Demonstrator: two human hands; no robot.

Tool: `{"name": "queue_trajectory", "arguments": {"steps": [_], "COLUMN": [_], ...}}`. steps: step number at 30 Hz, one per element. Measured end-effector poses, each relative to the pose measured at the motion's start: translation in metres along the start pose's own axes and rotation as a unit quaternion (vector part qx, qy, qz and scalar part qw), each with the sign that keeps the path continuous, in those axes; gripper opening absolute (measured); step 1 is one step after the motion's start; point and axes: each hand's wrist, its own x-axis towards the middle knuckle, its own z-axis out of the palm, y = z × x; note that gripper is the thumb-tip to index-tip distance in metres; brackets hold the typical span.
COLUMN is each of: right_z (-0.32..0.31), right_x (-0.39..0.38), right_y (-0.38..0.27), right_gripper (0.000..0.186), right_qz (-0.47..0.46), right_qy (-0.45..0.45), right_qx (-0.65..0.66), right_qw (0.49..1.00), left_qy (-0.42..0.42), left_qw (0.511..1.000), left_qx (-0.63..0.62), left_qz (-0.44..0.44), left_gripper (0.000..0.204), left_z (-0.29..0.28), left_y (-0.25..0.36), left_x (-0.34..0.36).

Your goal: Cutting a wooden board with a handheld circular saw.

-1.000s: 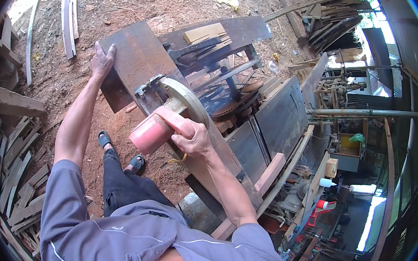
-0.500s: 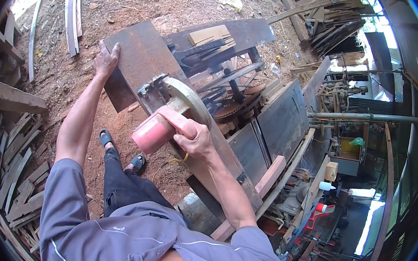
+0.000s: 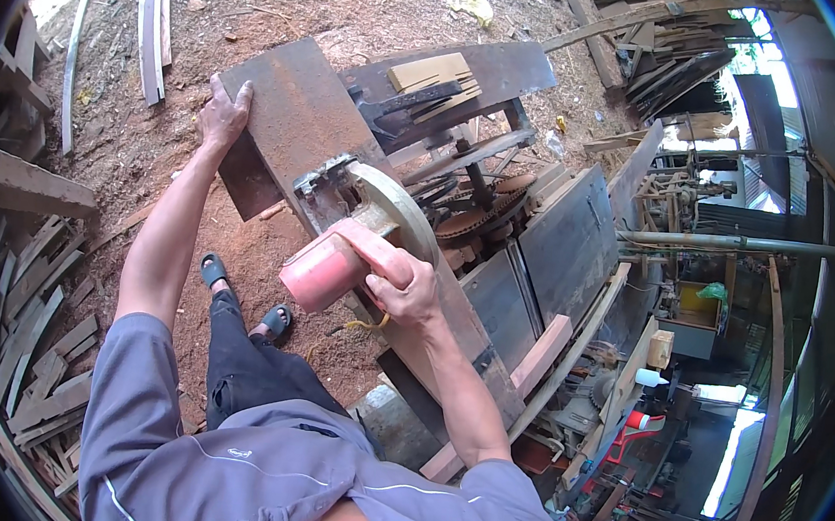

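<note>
A handheld circular saw with a faded red motor housing (image 3: 319,272) and a pale curved guard (image 3: 407,209) rests on a long, wide wooden board (image 3: 302,99). My right hand (image 3: 412,295) is wrapped round the saw's red handle. At the board's far left corner, my left hand (image 3: 225,116) grips the edge, its thumb on the upper side; some fingers are hidden. Reddish sawdust covers the board's top. Below its left edge hangs a dark brown panel (image 3: 247,179). The saw's blade is mostly hidden by the guard.
Right of the board stands a machine frame with a round toothed wheel (image 3: 482,217) and dark flat panels (image 3: 572,225). A light wood block (image 3: 430,73) lies on it. Stacked offcuts (image 3: 26,363) fill the left side. Sawdust covers the ground (image 3: 292,2). A cluttered workbench (image 3: 614,410) stands at right.
The saw and my right hand have shifted slightly to the right in the view. My left hand stays at the board's corner, and both grips look unchanged.
</note>
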Motion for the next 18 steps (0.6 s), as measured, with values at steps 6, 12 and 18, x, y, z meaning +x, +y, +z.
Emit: {"name": "queue_trajectory", "arguments": {"steps": [6,12,18], "right_z": [0.004,0.006,0.003], "right_x": [0.004,0.014,0.007], "right_y": [0.008,0.003,0.013], "right_gripper": [0.022,0.022,0.024], "right_qz": [-0.026,-0.044,0.044], "right_qy": [0.016,0.008,-0.042], "right_qx": [0.015,0.026,0.064], "right_qw": [0.999,0.999,0.996], "left_qy": [0.004,0.010,0.010], "left_qw": [1.000,1.000,1.000], "left_qx": [0.006,-0.002,0.006], "left_qz": [-0.001,0.003,-0.001], "left_gripper": [0.091,0.091,0.091], "left_z": [0.001,0.001,0.001], "left_y": [0.000,-0.001,0.002], "left_x": [-0.003,-0.003,-0.005]}}
